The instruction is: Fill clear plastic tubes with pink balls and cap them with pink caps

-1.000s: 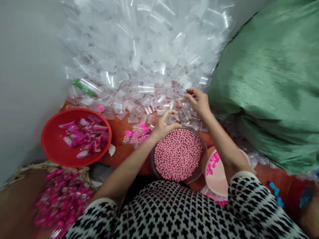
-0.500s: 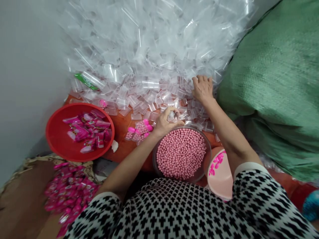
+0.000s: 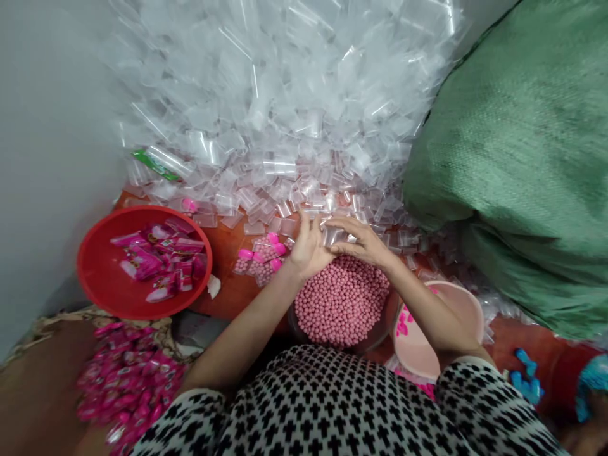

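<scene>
My left hand (image 3: 310,247) and my right hand (image 3: 361,246) are close together over the far rim of a bowl of pink beads (image 3: 341,303). Between them is a clear plastic container (image 3: 334,236). The thumb and fingers of my right hand close on it from the right, while my left hand holds its left side with the palm turned up. The fingertips partly hide it, and whether there is more than one piece cannot be made out. Left of my hands lie several small clear containers filled with pink beads (image 3: 263,258), with bright pink caps.
A large heap of clear plastic containers (image 3: 285,95) rises at the back. At left are a red bowl (image 3: 85,278) of pink packets and a pile of pink wrapped pieces (image 3: 128,380). A pale pink basin (image 3: 456,310) and a green sack (image 3: 517,158) stand at right.
My right hand has come back from the heap, toward me and to the left, and now meets my left hand at the clear container. The view has shifted slightly.
</scene>
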Motion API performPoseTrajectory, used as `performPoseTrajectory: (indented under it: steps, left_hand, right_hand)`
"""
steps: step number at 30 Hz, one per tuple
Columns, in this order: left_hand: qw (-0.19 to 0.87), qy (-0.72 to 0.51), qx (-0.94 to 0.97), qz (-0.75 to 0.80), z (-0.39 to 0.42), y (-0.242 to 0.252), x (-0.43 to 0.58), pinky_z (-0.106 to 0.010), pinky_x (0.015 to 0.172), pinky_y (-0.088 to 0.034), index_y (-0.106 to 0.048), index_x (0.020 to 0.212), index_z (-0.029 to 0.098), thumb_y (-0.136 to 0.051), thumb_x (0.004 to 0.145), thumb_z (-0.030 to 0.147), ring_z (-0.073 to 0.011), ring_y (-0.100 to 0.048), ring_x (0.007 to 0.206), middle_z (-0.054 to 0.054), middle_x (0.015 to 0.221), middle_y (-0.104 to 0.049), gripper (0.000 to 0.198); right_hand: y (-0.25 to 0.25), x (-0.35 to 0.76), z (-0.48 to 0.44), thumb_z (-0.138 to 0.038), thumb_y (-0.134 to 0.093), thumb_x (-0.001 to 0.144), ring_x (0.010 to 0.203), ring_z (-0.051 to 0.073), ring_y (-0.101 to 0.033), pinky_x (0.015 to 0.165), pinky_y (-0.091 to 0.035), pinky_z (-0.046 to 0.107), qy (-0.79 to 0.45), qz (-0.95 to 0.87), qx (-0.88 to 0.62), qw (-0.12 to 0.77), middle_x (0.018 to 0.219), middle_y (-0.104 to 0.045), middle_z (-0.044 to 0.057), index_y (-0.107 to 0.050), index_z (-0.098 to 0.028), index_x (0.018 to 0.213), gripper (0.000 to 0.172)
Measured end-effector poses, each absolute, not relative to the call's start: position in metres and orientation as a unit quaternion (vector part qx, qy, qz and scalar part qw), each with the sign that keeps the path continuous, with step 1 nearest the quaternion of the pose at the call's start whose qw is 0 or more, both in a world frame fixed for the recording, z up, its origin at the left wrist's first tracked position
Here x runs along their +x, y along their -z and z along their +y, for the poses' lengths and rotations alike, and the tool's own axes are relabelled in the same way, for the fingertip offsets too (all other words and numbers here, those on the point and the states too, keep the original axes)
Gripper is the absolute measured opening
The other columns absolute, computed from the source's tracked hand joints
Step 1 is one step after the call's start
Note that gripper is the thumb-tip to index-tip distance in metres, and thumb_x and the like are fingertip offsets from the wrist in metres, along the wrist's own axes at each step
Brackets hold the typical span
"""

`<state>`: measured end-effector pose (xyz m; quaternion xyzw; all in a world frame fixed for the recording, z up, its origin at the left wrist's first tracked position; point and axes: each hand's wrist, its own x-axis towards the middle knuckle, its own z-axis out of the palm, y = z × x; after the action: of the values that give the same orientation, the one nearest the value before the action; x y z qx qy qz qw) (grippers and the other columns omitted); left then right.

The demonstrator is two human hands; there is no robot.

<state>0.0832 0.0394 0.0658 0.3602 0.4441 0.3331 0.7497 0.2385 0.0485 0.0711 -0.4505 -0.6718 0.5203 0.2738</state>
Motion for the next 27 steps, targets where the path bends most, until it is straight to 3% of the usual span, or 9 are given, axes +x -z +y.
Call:
performPoseTrajectory:
  steps: [3,5,8,10,14,19,25,27]
  left_hand:
    - [0.659,-0.359,0.446,0.487,0.026,-0.063,0.083,-0.040,0.087,-0.057,-0.019,0.149,0.035,-0.020,0.098,0.058,-0.0224,-0.055,0.125,-0.009,0.142,-0.050,0.056]
    - [0.612,-0.364,0.536,0.453,0.018,-0.057,0.079,-0.041,0.099,-0.051,-0.009,0.153,0.034,-0.032,0.098,0.050,-0.0226,-0.044,0.137,-0.009,0.151,-0.039,0.062]
    - [0.551,-0.350,0.657,0.378,0.010,-0.046,0.069,-0.043,0.112,-0.039,-0.010,0.154,0.029,-0.046,0.094,0.050,-0.0246,-0.033,0.144,-0.011,0.155,-0.034,0.073]
    - [0.516,-0.363,0.680,0.372,0.008,-0.042,0.063,-0.044,0.112,-0.039,-0.019,0.152,0.027,-0.049,0.090,0.057,-0.0259,-0.040,0.140,-0.013,0.152,-0.039,0.075]
    - [0.499,-0.456,0.547,0.494,0.013,-0.037,0.060,-0.036,0.095,-0.052,-0.042,0.141,0.024,-0.047,0.086,0.066,-0.0219,-0.065,0.107,-0.012,0.125,-0.065,0.069]
    - [0.653,-0.481,0.230,0.537,0.026,-0.035,0.061,-0.028,0.068,-0.056,-0.059,0.121,0.020,-0.050,0.087,0.061,-0.0167,-0.069,0.077,-0.006,0.092,-0.070,0.054]
    - [0.830,-0.421,0.092,0.355,0.023,-0.048,0.067,-0.031,0.074,-0.057,-0.058,0.120,0.018,-0.055,0.084,0.060,-0.0207,-0.068,0.089,-0.008,0.098,-0.071,0.056]
    - [0.859,-0.394,0.105,0.311,0.020,-0.051,0.071,-0.031,0.071,-0.057,-0.056,0.120,0.019,-0.066,0.077,0.060,-0.0209,-0.069,0.087,-0.008,0.100,-0.070,0.060]
  right_hand:
    - [-0.061,0.234,0.033,-0.047,-0.072,0.076,0.088,0.017,-0.068,0.079,-0.059,0.035,-0.615,-0.479,-0.526,0.340,0.116,-0.068,0.001,-0.067,-0.030,0.110,0.039]
    - [-0.057,0.230,0.023,-0.045,-0.073,0.075,0.070,0.011,-0.064,0.063,-0.059,0.027,-0.664,-0.344,-0.544,0.382,0.110,-0.068,-0.002,-0.068,-0.030,0.105,0.034]
    - [-0.056,0.225,0.012,-0.040,-0.078,0.069,0.066,0.008,-0.062,0.057,-0.058,0.021,-0.707,-0.216,-0.536,0.409,0.096,-0.069,-0.003,-0.070,-0.028,0.094,0.029]
    - [-0.057,0.219,0.006,-0.043,-0.079,0.069,0.065,0.009,-0.062,0.054,-0.058,0.020,-0.731,-0.179,-0.521,0.402,0.087,-0.069,-0.003,-0.070,-0.027,0.089,0.027]
    - [-0.068,0.204,-0.002,-0.046,-0.078,0.070,0.073,0.013,-0.067,0.061,-0.061,0.025,-0.756,-0.217,-0.498,0.366,0.088,-0.070,-0.002,-0.069,-0.027,0.090,0.029]
    - [-0.087,0.210,0.005,-0.043,-0.064,0.086,0.101,0.018,-0.067,0.096,-0.054,0.037,-0.559,-0.506,-0.525,0.395,0.106,-0.072,0.002,-0.068,-0.030,0.106,0.024]
    - [-0.081,0.221,0.014,-0.037,-0.048,0.096,0.111,0.018,-0.064,0.100,-0.050,0.037,-0.418,-0.718,-0.447,0.332,0.116,-0.069,0.005,-0.064,-0.027,0.118,0.029]
    - [-0.074,0.220,0.015,-0.036,-0.046,0.097,0.118,0.019,-0.060,0.104,-0.046,0.039,-0.381,-0.739,-0.447,0.330,0.118,-0.068,0.007,-0.065,-0.026,0.117,0.029]
